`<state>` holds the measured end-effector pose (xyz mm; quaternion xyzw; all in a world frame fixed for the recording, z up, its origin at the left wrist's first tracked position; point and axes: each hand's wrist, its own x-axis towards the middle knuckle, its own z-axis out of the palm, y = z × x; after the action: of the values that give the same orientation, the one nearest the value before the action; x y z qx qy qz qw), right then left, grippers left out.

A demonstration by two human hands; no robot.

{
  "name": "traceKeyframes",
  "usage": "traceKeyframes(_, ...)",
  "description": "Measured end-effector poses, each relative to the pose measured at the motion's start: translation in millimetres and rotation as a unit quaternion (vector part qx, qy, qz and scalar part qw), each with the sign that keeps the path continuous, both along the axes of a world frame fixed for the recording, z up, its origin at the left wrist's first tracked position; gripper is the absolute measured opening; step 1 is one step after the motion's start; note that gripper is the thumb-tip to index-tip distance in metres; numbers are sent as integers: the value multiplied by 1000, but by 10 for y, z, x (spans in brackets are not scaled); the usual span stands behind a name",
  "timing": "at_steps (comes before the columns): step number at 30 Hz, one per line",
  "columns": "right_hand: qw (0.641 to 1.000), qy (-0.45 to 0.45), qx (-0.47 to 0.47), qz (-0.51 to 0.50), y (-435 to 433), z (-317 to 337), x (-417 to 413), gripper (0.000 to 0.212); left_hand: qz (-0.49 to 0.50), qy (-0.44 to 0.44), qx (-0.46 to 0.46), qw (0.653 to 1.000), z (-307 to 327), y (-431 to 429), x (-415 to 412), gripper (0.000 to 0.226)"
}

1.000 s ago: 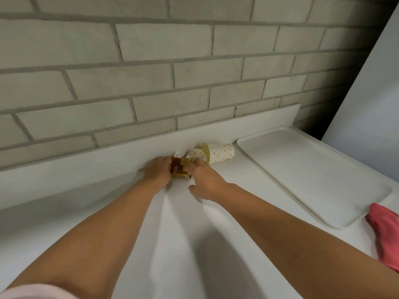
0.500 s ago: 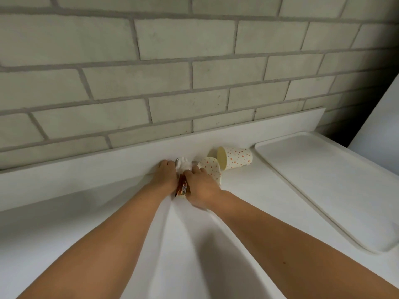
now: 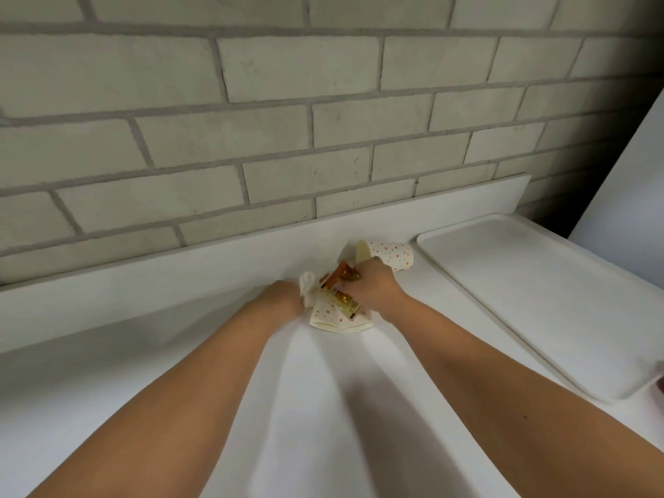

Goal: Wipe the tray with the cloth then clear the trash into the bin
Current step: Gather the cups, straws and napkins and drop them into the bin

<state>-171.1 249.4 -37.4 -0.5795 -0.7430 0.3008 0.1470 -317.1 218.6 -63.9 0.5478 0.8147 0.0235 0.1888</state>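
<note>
A white tray (image 3: 539, 300) lies bare on the counter at the right. Just left of it, a dotted paper cup (image 3: 393, 254) rests on its side by the backsplash. My right hand (image 3: 373, 287) grips a red and gold wrapper (image 3: 339, 291), holding it over a flattened dotted cup (image 3: 336, 319). My left hand (image 3: 284, 296) is curled beside it and holds a crumpled white tissue (image 3: 307, 285). A sliver of the pink cloth (image 3: 660, 386) shows at the right edge. No bin is in view.
The white counter (image 3: 312, 407) runs under my arms, with a low white backsplash (image 3: 143, 282) and a brick wall behind. A white panel (image 3: 628, 210) stands at the far right beyond the tray.
My hands have gathered the trash: the wrapper is now raised and tilted in my right hand, and the flattened cup lies nearer me under it. The view has shifted, so the cloth is almost out of frame.
</note>
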Motion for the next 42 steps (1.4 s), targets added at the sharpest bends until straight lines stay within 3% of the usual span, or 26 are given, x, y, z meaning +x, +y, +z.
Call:
traceKeyframes(3,998,-32,-38,-39,-35,-169,32,43,-14,56,-16,998,21,-15,87,32)
traceKeyframes(6,997,32,-57,-43,-106,-226,40,42,-27,104,-23,994,-22,-38,136,37)
traceKeyframes(10,992,84,-71,-59,-213,-225,79,59,34,47,-28,998,1,-42,219,36)
traceKeyframes(14,984,118,-113,-74,-280,-198,171,71,30,55,-21,998,-1,-130,245,34)
traceKeyframes(21,985,113,-112,-72,-401,-92,454,52,75,20,-44,996,35,-313,437,45)
traceKeyframes(27,986,98,-108,-83,-564,6,854,47,79,47,22,996,-88,-473,555,27)
traceKeyframes(34,984,85,-136,-83,-875,192,1371,45,62,63,57,994,-92,-689,829,34)
traceKeyframes(42,984,57,-159,-63,-1242,422,2114,44,32,-69,87,993,263,-898,1513,28)
